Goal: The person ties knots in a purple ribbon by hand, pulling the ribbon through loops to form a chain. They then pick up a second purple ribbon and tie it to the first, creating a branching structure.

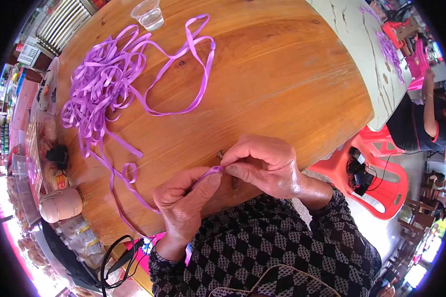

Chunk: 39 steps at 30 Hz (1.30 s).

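Observation:
Close to the table's front edge, my left hand (186, 197) pinches a narrow purple ribbon (213, 171) between thumb and forefinger, and a short folded bit of it shows at the fingertips. My right hand (268, 166) is closed in a pinch at the same spot, its thumb and forefinger meeting the ribbon's tip. From my left hand a length of ribbon (119, 174) trails leftward over the wood. It runs toward a large tangled heap of purple ribbon (101, 74) at the far left. One loop (203, 94) with small knots spreads from the heap to the middle.
A clear plastic cup (150, 19) stands at the table's far edge. A pink cylindrical container (62, 204) and packed goods line the left side. To the right are a red plastic stool (391, 185) holding black cables, a white marbled table (347, 24) and another person (421, 121).

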Tool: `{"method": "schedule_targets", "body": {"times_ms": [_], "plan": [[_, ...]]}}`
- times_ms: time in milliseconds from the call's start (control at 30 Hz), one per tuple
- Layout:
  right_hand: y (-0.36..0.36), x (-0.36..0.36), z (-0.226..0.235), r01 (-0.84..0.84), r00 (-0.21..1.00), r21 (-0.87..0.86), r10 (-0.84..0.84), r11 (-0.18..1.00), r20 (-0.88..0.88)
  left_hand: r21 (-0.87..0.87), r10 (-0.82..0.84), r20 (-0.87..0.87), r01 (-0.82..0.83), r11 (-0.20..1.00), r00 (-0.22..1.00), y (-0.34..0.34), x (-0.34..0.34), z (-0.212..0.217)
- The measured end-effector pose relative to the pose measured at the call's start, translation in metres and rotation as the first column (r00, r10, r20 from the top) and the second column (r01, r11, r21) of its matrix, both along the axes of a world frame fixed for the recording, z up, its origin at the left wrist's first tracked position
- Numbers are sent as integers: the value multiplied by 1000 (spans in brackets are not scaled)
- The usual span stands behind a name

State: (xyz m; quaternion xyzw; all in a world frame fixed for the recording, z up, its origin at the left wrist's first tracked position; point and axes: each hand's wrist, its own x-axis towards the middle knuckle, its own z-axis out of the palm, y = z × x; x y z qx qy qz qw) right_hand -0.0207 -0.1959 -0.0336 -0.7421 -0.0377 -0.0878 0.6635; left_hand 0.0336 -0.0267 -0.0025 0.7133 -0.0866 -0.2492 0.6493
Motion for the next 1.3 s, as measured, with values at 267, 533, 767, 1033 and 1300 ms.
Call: {"method": "schedule_targets", "body": {"times_ms": [267, 533, 767, 1033, 1300], "plan": [[-2, 10, -2, -26, 990, 60, 18, 998, 137, -70, 62, -114, -70, 995, 992, -5, -1, -1], [-4, 5, -3, 13, 983, -83, 3, 996, 184, -79, -78, -86, 72, 994, 993, 3, 4, 0], [-2, 7, -4, 62, 939, -224, 20, 973, 344, 51, -112, -76, 116, 992, 991, 3, 3, 7], [-1, 3, 1, 96, 970, -136, -62, 986, 235, 15, 22, -39, -21, 1000, 999, -2, -2, 2], [8, 5, -3, 194, 923, -220, -101, 956, 371, 130, 16, 352, -66, 989, 936, -5, -9, -6]]}}
